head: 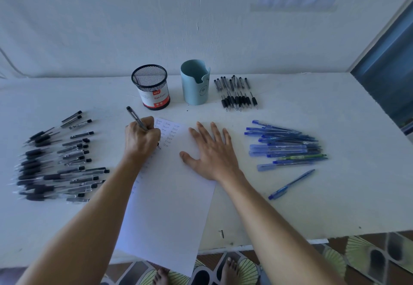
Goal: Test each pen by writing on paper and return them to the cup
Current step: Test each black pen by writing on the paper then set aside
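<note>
A white sheet of paper lies on the table, its top part covered with small handwritten words. My left hand grips a black pen with the tip down on the paper beside the writing. My right hand lies flat on the sheet's right edge, fingers spread. Behind the paper stand a black mesh cup with a red label and a light blue cup; no pens show above their rims.
Several black pens lie spread at the left. Another group of black pens sits right of the blue cup. Blue pens are piled at the right, one lying apart. The table's front edge is near my bare feet.
</note>
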Available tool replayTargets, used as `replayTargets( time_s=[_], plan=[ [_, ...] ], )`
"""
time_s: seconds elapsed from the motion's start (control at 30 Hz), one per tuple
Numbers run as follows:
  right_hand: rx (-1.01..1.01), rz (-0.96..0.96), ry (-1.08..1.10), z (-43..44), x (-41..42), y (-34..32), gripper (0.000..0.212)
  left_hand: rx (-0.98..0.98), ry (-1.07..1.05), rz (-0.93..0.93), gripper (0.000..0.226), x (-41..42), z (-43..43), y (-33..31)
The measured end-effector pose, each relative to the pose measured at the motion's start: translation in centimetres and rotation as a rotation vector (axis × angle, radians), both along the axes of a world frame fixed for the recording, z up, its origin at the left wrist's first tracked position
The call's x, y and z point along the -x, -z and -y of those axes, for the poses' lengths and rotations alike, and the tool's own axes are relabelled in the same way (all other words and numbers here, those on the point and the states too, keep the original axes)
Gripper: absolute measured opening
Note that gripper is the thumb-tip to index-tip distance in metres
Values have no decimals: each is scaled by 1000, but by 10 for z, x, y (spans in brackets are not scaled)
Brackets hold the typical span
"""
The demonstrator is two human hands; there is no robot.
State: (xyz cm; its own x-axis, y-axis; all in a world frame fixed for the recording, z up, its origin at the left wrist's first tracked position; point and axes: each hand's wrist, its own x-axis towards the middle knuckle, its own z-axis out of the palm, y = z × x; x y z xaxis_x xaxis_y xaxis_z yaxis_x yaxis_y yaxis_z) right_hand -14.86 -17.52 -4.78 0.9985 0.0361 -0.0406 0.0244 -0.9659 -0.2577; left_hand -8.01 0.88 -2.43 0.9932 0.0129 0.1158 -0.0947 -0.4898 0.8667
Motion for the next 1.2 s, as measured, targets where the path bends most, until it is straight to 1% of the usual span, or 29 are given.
replayTargets(
  time_s=[0.1, 0.17, 0.33, 0.5, 0.73, 1.2],
  plan=[
    [-5, 12, 1, -1, 0, 1, 78, -7, 5, 21, 26, 0, 0, 0],
    [-3, 14, 3, -1, 0, 2, 78, -4, 5, 28, 24, 0, 0, 0],
    [0, 9, 5, -1, 0, 2, 78, 11, 26, 6, 22, 1, 0, 0],
    [-7, 19, 8, -1, 0, 3, 78, 10, 29, 14, 25, 1, 0, 2],
    [-4, 18, 6, -1, 0, 3, 78, 38, 46, 5, 24, 3, 2, 1],
    [6, 15, 4, -1, 0, 2, 78, 16, 39, -11, 25, 0, 3, 2]
  ],
)
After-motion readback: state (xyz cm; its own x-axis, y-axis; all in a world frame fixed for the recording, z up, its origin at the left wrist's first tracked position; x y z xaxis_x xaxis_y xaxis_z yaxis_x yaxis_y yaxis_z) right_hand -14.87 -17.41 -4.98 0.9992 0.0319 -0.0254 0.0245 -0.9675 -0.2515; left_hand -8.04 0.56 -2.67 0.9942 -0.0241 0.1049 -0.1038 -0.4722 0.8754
